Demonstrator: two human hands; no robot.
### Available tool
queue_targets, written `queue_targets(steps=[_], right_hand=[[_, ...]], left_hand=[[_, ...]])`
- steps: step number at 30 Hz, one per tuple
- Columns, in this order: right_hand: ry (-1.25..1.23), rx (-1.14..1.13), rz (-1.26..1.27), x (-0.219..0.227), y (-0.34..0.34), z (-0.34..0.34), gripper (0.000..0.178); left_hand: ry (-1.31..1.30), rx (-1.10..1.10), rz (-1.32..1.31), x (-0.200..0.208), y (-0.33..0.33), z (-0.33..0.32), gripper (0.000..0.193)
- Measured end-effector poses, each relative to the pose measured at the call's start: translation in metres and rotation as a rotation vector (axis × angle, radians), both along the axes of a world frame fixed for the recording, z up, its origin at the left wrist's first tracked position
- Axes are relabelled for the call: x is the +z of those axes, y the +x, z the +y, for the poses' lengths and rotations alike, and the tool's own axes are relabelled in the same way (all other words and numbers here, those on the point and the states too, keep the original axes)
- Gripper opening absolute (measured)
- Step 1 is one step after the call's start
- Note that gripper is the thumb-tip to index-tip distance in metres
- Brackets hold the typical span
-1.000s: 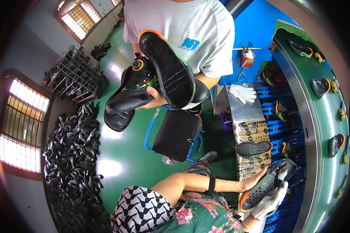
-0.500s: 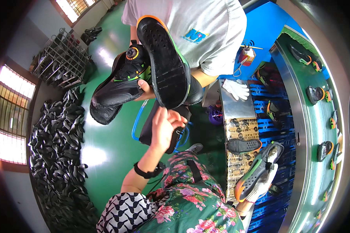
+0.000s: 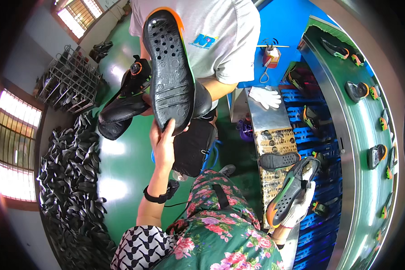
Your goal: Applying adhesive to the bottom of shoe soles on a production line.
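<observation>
My left hand [image 3: 163,145] reaches up and pinches the lower end of a black shoe sole [image 3: 171,85]; the thumb lies on its inner face. The sole has an orange and green rim, with small holes at its upper end. Low on the right, my right hand [image 3: 297,210], in a white glove, grips another shoe sole [image 3: 281,204], black with green and orange edges. The far end of that sole shows a pale patch. Across from me, a co-worker in a white shirt [image 3: 198,22] holds black shoes [image 3: 121,110], one with a dial, beside the raised sole.
A black sole [image 3: 279,160] lies on a taped board [image 3: 276,141], beyond which white gloves [image 3: 265,96] rest on metal. On the right, a green conveyor [image 3: 346,117] carries several shoe parts. A heap of dark shoe parts [image 3: 72,180] and a wire rack [image 3: 72,76] stand left.
My left hand has moved up and left and taken hold of the sole's lower end. The raised sole has shifted left. My right hand keeps its sole, almost unmoved.
</observation>
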State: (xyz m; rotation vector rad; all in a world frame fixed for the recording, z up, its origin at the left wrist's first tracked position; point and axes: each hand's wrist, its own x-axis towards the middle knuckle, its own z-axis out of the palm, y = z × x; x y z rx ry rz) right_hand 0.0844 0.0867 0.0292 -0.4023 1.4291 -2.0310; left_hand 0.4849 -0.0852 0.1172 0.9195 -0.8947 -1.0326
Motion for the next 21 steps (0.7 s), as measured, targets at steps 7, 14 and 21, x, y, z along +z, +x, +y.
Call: queue_targets(steps=[7, 14, 21], right_hand=[[-0.016, -0.019, 0.021, -0.003, -0.007, 0.024, 0.043], [-0.034, -0.138, -0.137, 0.005, 0.000, 0.059, 0.042], [-0.157, -0.189, -0.413, 0.009, -0.004, 0.093, 0.039]], left_hand=[[-0.090, 0.180, -0.252, 0.034, 0.015, 0.037, 0.035], [-0.202, 0.137, -0.454, 0.049, -0.018, 0.009, 0.022], [-0.022, -0.826, -0.587, 0.005, -0.114, -0.082, 0.021]])
